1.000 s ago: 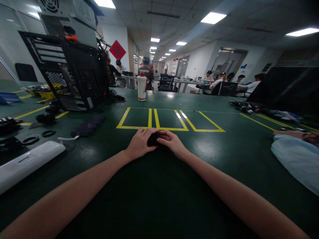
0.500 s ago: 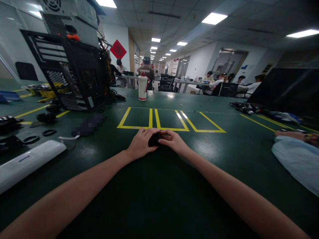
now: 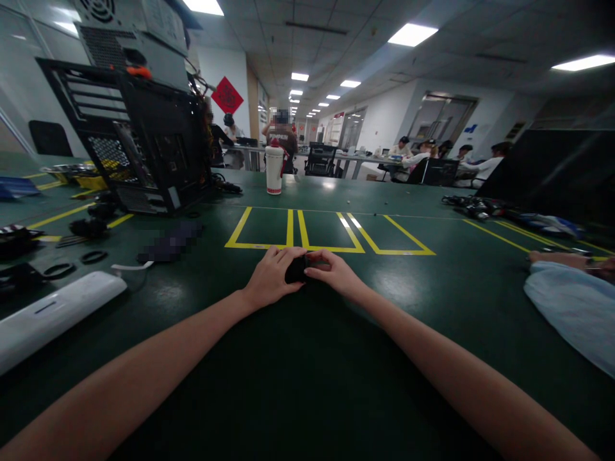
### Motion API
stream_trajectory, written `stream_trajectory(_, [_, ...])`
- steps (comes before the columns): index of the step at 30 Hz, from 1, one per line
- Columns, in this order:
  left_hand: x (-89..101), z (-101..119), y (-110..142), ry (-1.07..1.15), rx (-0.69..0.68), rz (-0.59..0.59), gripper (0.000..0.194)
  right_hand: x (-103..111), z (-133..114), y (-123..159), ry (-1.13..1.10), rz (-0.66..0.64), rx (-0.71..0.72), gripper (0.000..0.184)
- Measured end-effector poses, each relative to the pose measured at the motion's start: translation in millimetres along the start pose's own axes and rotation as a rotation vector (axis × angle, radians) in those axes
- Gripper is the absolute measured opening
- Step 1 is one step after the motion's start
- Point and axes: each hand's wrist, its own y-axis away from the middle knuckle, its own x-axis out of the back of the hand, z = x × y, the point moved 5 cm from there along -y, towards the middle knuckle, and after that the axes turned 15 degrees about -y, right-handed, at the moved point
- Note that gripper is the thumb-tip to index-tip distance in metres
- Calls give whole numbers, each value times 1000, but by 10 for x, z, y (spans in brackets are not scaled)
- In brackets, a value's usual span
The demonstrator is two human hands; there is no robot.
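Note:
Between my two hands is a small rounded black object (image 3: 295, 270), partly covered by fingers; its exact kind I cannot make out. My left hand (image 3: 271, 276) wraps round it from the left, fingers over the top and thumb below. From the other side my right hand (image 3: 332, 272) pinches its right edge with thumb and fingers. Both hands are low over the dark green table (image 3: 307, 358), just on the near side of the yellow tape outlines (image 3: 331, 249).
At left stand a black computer case (image 3: 139, 141), a white elongated device (image 3: 62, 314) and black rings (image 3: 95, 257). A white cup (image 3: 274, 169) stands beyond the tape. Cables (image 3: 471, 208) lie at right, near another person's light-blue sleeve (image 3: 567, 307).
Both hands keep nearly the same grip and place on the black object. The view has shifted very slightly.

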Motion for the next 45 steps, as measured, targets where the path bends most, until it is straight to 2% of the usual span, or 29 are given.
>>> stream_trajectory(4, [0, 5, -6, -3, -8, -1, 58, -9, -30, 21, 3, -69, 42, 35])
stream_trajectory(8, [-10, 0, 0, -16, 0, -13, 58, 2, -30, 3, 22, -9, 53, 21])
stream_trajectory(12, [-15, -6, 6, -19, 11, -21, 58, 10, -8, -19, 32, 46, 15, 24])
stream_trajectory(19, [-10, 7, -2, -16, -9, -5, 57, -11, -15, 15, -25, -84, 54, 35])
stream_trajectory(23, [-10, 4, 0, -16, -7, 3, 57, 3, 3, -7, -14, -10, 71, 22])
stream_trajectory(26, [-9, 1, 2, -17, -4, 3, 57, 11, 26, -30, 9, 45, 54, 23])
stream_trajectory(29, [-5, 2, 2, -18, -3, 1, 57, 7, 44, -24, 25, 20, 5, 27])
stream_trajectory(34, [3, 6, 0, -8, -9, 11, 57, -23, -8, 23, -44, -83, 43, 36])
stream_trajectory(38, [-11, -3, 3, -11, -7, 7, 57, -1, 13, -1, -39, 4, 55, 21])
stream_trajectory(41, [-23, -9, 5, -15, 3, -1, 57, 16, 55, -34, -15, 60, 43, 21])
stream_trajectory(45, [-17, -5, 3, -20, 6, -7, 57, 3, 54, -31, 19, -1, 7, 26])
